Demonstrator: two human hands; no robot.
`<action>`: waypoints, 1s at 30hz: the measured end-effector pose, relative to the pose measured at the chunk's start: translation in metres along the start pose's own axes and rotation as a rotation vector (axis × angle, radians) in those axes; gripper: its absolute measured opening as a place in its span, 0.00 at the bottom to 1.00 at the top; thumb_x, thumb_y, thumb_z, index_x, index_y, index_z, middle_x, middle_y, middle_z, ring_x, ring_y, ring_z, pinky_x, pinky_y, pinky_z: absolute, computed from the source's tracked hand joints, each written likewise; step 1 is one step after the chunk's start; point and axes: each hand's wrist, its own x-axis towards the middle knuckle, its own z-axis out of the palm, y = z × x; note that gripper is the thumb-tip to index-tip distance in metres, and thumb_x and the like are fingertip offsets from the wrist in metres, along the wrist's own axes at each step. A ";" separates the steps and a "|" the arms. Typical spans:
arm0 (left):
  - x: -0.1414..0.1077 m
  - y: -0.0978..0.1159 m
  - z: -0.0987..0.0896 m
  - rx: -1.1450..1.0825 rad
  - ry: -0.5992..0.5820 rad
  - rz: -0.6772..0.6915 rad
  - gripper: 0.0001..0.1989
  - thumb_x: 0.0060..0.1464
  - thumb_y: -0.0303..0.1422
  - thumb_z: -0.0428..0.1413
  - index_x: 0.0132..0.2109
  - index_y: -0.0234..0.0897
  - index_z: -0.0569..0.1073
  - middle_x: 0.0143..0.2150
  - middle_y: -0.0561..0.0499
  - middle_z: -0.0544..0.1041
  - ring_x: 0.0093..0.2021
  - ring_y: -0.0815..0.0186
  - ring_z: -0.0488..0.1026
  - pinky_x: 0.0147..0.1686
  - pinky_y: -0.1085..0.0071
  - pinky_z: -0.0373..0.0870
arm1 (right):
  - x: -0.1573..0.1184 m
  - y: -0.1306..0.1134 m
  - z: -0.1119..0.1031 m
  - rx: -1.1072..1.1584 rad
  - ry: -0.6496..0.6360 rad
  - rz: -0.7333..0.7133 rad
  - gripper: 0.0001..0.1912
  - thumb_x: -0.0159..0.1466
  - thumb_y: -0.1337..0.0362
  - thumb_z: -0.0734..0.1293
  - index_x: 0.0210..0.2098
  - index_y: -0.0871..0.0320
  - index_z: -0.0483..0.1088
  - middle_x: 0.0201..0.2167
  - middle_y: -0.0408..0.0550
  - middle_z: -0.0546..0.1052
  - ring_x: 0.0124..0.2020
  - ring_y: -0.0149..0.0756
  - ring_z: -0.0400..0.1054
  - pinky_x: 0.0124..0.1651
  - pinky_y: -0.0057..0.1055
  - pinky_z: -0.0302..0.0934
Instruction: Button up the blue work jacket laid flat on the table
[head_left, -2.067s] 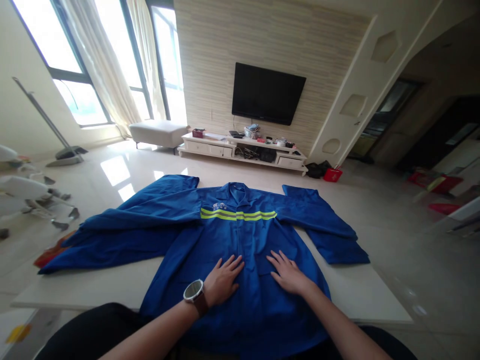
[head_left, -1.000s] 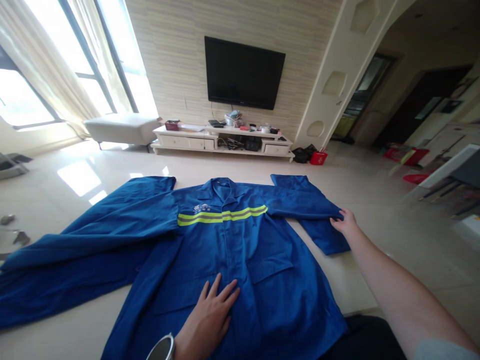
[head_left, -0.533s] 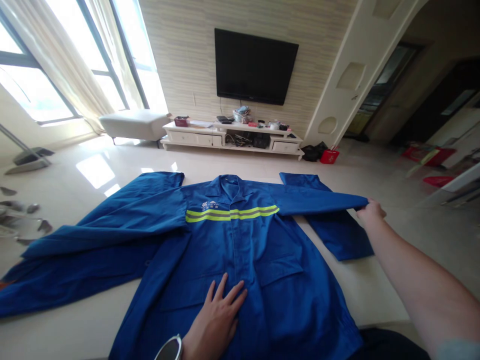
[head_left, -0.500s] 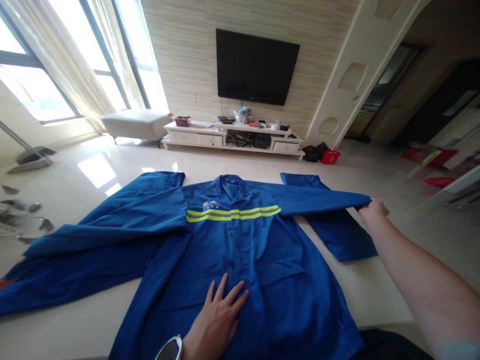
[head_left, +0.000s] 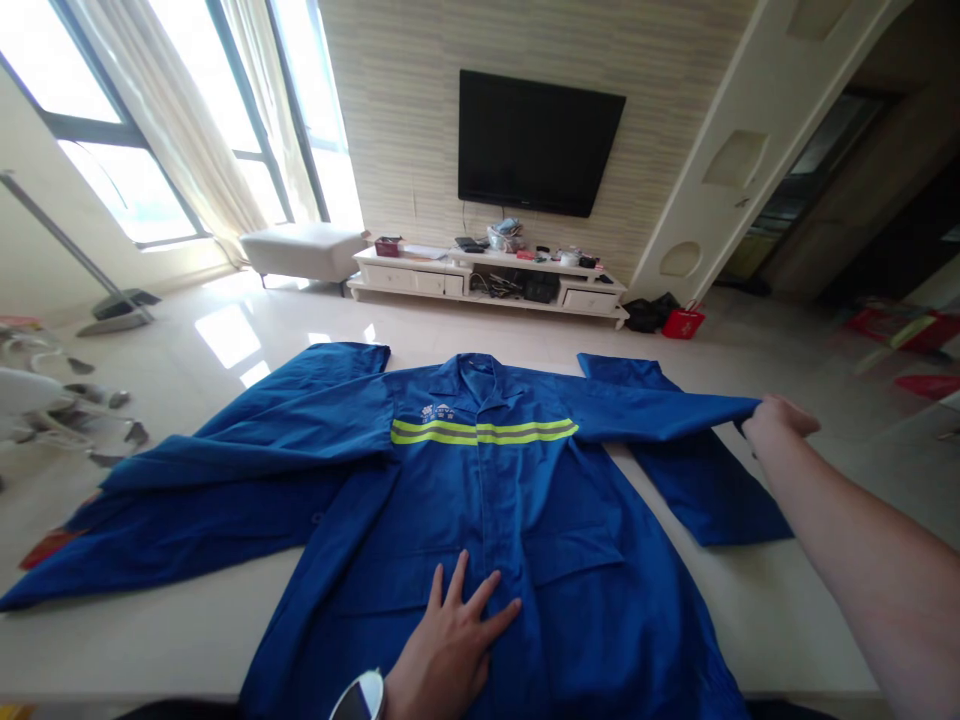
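Note:
A blue work jacket [head_left: 525, 490] with a yellow-and-grey reflective stripe across the chest lies front up on a pale table [head_left: 187, 640], its collar away from me. My left hand [head_left: 457, 630], a watch at the wrist, rests flat on the lower front with fingers spread. Out at the right, my right hand [head_left: 781, 418] grips the cuff end of the sleeve, which is stretched sideways. Under the jacket is more blue fabric [head_left: 712, 490], showing past both sleeves; its full shape is hidden.
Beyond the table, a white TV cabinet [head_left: 420, 280] with small items stands below a wall-mounted television [head_left: 540, 143]. A pale bench [head_left: 304, 250] is by the windows. A broom and dustpan [head_left: 120, 308] stand at the left, and a red bag [head_left: 682, 322] sits on the floor.
The view has shifted so the scene sits slightly further right. My right hand still grips the cuff, and my left hand stays flat on the jacket front.

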 end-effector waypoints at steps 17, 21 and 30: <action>-0.009 -0.005 0.001 -0.024 0.111 0.084 0.35 0.58 0.32 0.55 0.70 0.57 0.59 0.72 0.47 0.58 0.72 0.36 0.47 0.65 0.31 0.49 | -0.289 0.090 0.088 -0.823 -1.726 -1.245 0.28 0.56 0.61 0.74 0.55 0.51 0.67 0.49 0.49 0.74 0.51 0.47 0.69 0.55 0.40 0.64; -0.011 -0.031 -0.038 -0.012 0.237 0.082 0.23 0.59 0.34 0.54 0.62 0.47 0.67 0.59 0.44 0.71 0.60 0.49 0.68 0.60 0.49 0.65 | -0.231 0.126 0.047 -1.161 -1.426 -1.186 0.32 0.49 0.61 0.77 0.52 0.51 0.68 0.57 0.54 0.70 0.63 0.59 0.57 0.62 0.49 0.56; 0.087 -0.151 -0.120 0.093 0.680 -0.272 0.35 0.53 0.22 0.52 0.69 0.35 0.57 0.71 0.37 0.55 0.70 0.48 0.52 0.62 0.56 0.61 | -0.161 0.166 0.019 -1.260 -0.937 -0.801 0.26 0.57 0.52 0.72 0.51 0.55 0.66 0.53 0.63 0.70 0.58 0.61 0.64 0.54 0.56 0.63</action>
